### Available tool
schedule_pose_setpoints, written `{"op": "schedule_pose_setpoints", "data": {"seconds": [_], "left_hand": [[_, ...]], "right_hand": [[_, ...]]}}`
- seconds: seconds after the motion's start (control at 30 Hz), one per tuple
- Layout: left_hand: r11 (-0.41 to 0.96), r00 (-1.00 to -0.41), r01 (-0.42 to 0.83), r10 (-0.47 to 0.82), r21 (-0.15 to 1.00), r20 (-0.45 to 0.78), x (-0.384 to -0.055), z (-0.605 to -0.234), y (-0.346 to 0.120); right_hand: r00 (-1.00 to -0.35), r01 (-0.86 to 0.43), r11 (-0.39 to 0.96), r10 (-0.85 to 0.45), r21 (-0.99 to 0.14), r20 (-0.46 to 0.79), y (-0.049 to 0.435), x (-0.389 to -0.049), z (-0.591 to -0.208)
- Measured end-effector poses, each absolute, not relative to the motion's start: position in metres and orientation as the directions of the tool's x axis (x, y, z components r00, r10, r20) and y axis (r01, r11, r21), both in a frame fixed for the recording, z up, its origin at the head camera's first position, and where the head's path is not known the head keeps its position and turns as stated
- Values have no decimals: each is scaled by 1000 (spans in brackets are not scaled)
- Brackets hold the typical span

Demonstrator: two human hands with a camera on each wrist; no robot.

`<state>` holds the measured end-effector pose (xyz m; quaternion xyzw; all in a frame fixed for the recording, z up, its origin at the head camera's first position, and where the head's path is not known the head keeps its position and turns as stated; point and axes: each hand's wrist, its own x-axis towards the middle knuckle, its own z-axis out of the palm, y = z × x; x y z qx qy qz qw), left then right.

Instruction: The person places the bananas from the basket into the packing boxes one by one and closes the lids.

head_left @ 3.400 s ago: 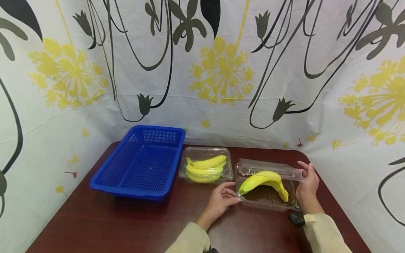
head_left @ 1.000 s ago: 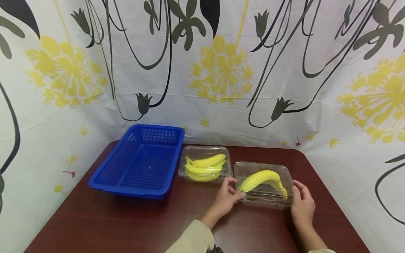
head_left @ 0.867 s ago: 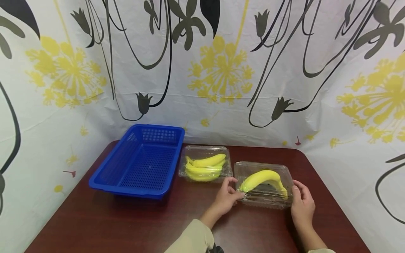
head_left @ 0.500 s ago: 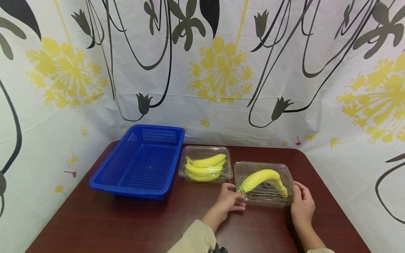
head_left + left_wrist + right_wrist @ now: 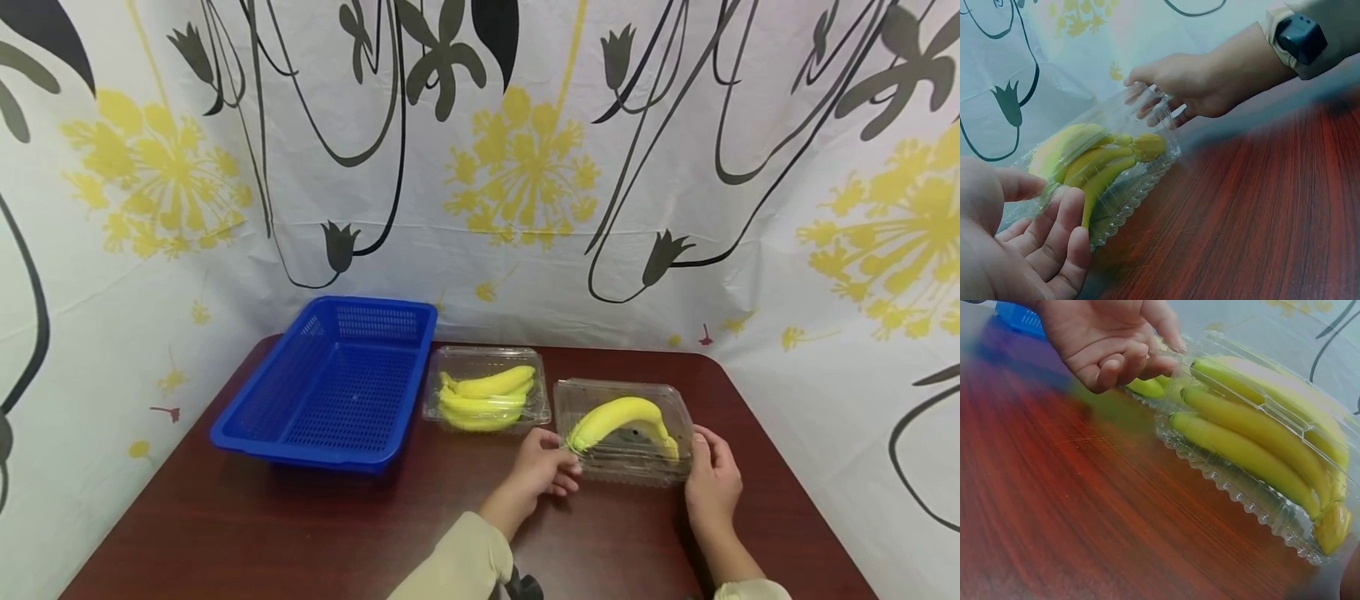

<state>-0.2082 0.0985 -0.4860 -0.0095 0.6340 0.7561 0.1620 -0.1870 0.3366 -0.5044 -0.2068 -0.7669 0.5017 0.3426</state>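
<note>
A clear plastic clamshell box [image 5: 581, 400] with its lid down holds a bunch of yellow bananas [image 5: 618, 417] at the right of the table. My left hand [image 5: 536, 471] pinches the box's near left corner between thumb and fingers. On the opposite side, my right hand [image 5: 712, 483] grips the right edge with the thumb in front. The left wrist view shows the bananas [image 5: 1079, 150] through the plastic and the right hand [image 5: 1179, 81] across from the left. In the right wrist view the scalloped rim [image 5: 1241, 500] hangs close over the tabletop, and my right hand is mostly out of frame.
A second closed clamshell [image 5: 487, 358] with bananas [image 5: 487, 408] stands just left of the held one. Further left is a blue plastic basket [image 5: 352, 400] with slotted walls. A patterned cloth [image 5: 525, 292] hangs behind the dark red-brown table [image 5: 337, 533].
The lid, raised in my right hand at first, has come down over the bananas. Lately my left fingers have shifted at the corner, and the box has moved slightly up in the head view.
</note>
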Motion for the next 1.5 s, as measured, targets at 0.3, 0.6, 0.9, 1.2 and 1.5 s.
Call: {"op": "schedule_pose_setpoints", "data": {"seconds": [0.3,0.6,0.9,1.2,1.5], "left_hand": [[-130,-943,-277,230,952,-243,-212,-488,99],[-136,-946,-265,228,955,-230,-216,-487,98],[-144,-944,-275,225,951,-239,-215,-487,98],[-156,-951,-274,191,949,-244,-215,-487,101],[-153,-952,-280,170,948,-254,-214,-486,101]], "right_hand": [[-660,-27,387,686,-922,307,333,-194,-505],[-659,-19,366,695,-930,287,330,-197,-505],[-639,-47,297,725,-954,257,324,-197,-500],[-619,-111,175,758,-978,206,323,-198,-503],[-649,67,196,753,-978,106,326,-193,-503]]}}
